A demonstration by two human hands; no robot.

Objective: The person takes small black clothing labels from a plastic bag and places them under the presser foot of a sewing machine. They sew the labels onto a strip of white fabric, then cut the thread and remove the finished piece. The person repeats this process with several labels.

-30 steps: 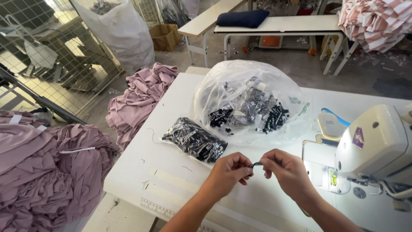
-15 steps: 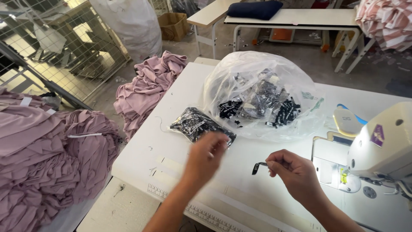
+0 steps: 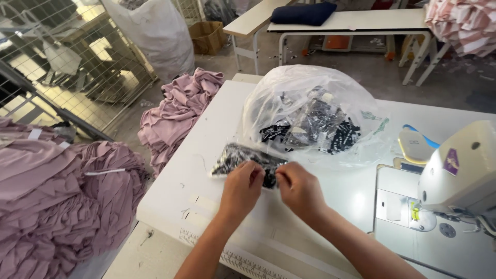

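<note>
Head view: both hands, left hand point(image 3: 242, 182) and right hand point(image 3: 295, 187), pinch the small clear packet of black labels point(image 3: 235, 156) on the table point(image 3: 206, 155). Big bag point(image 3: 310, 113) lies at one o'clock. Opening it likely needs a steady pull apart.

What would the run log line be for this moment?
left hand: on small packet | right hand: on same packet | behind: big clear bag | right: sewing machine | left: pink fabric

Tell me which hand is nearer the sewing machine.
Right. The right hand lies between the sewing machine and the left hand; both hands are at the small bag of black labels.
</note>
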